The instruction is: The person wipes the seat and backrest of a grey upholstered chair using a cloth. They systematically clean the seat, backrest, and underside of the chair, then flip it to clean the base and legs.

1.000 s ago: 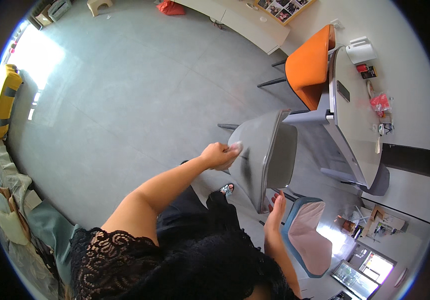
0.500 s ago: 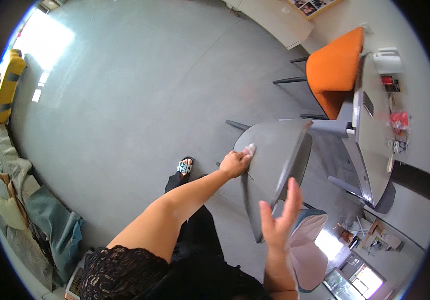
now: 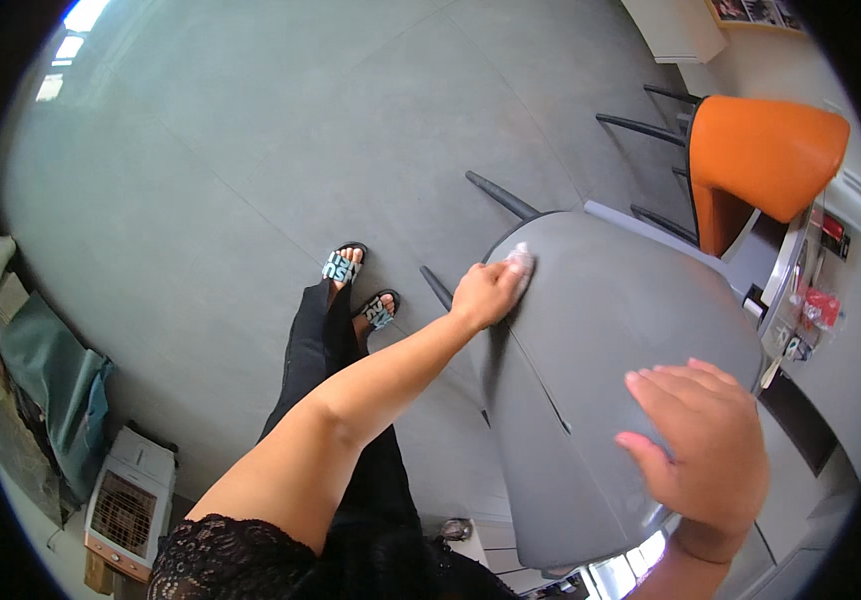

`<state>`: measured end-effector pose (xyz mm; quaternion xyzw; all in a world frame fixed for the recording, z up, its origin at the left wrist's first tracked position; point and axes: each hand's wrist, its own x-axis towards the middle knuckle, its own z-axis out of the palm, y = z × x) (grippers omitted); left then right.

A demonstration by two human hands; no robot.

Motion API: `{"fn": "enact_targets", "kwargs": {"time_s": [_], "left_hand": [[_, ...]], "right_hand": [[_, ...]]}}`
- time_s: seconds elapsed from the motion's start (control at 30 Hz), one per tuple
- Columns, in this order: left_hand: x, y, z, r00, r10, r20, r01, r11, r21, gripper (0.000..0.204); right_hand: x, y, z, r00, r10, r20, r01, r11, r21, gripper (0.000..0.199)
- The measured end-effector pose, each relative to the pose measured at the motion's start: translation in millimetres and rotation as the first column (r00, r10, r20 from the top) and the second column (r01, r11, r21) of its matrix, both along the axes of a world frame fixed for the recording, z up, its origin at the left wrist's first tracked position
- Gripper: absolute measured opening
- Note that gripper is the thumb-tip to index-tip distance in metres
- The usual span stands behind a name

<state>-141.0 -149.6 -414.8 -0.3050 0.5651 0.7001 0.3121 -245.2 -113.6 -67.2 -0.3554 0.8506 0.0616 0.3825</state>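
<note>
- My left grip (image 3: 490,293) was clamped on a pale wad (image 3: 522,262), pressed to the far-left part of the grey chair (image 3: 610,300).
- My right grip (image 3: 695,440) was empty, fingers and thumb apart, over the chair's near-right side; contact: couldn't tell.
- Progress: looked mid-job, wad on the shell. Couldn't tell how much was covered. Dark patch (image 3: 497,350) on the near-left side: mark or shadow, unclear.
- Left, judging by the view: probably the middle and right.
- Edges: shell rim curved just beside the wad; dark leg (image 3: 500,195) stuck out far left.
- Room: open floor (image 3: 250,140) left and far. Tighter right: orange chair (image 3: 765,150), cluttered surface (image 3: 790,255).
</note>
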Motion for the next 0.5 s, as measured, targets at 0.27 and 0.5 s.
{"fn": "enact_targets", "kwargs": {"time_s": [0.27,0.5], "left_hand": [[-16.6,20.4,-43.0,0.92,0.018,-0.391,-0.106,0.973,-0.203,0.039],[-60.2,21.2,3.7,0.738,0.077,-0.67,-0.131,0.991,-0.031,0.032]], "right_hand": [[-23.8,-24.0,-41.1,0.963,0.258,0.082,-0.265,0.959,0.097,0.034],[-12.7,-29.4,-43.6,0.998,0.067,0.014,-0.068,0.962,0.263,0.034]]}}
